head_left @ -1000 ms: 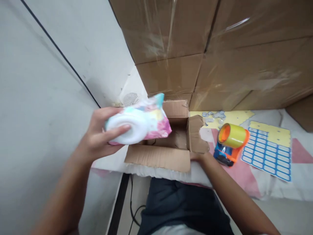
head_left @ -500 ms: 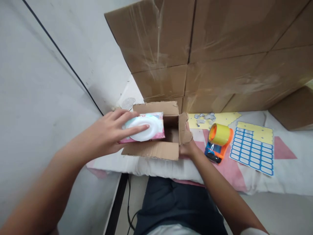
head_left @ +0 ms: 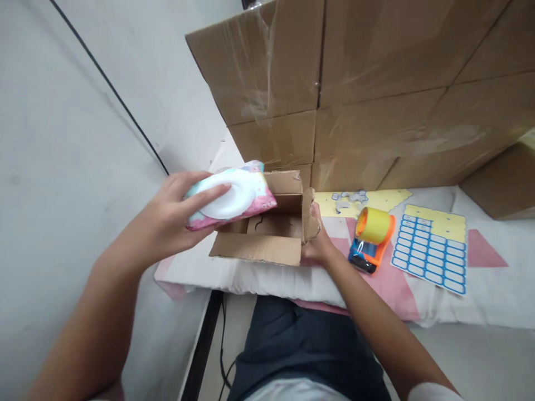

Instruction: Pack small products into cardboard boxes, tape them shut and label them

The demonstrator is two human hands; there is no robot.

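My left hand [head_left: 179,209] is closed around a pack of wet wipes [head_left: 232,195] with a white oval lid and pink and teal wrapping. The pack is tilted above the left part of a small open cardboard box [head_left: 259,249], whose flaps stand outward. Part of the box's inside shows, with a dark curved mark on the cardboard. At the box's right end, my right hand [head_left: 316,239] grips its side; some of those fingers are hidden behind the flap.
Stacked taped cartons [head_left: 376,111] rise behind the bed-like surface. To the right lie a tape dispenser [head_left: 373,239] with a yellow roll, a blue-bordered label sheet [head_left: 432,248] and a yellow sheet [head_left: 376,200] with peeled scraps. A white wall [head_left: 62,167] stands on the left.
My left hand has lifted the wipes pack up and to the left, tilting it, so more of the box's inside shows. The right hand still holds the box.
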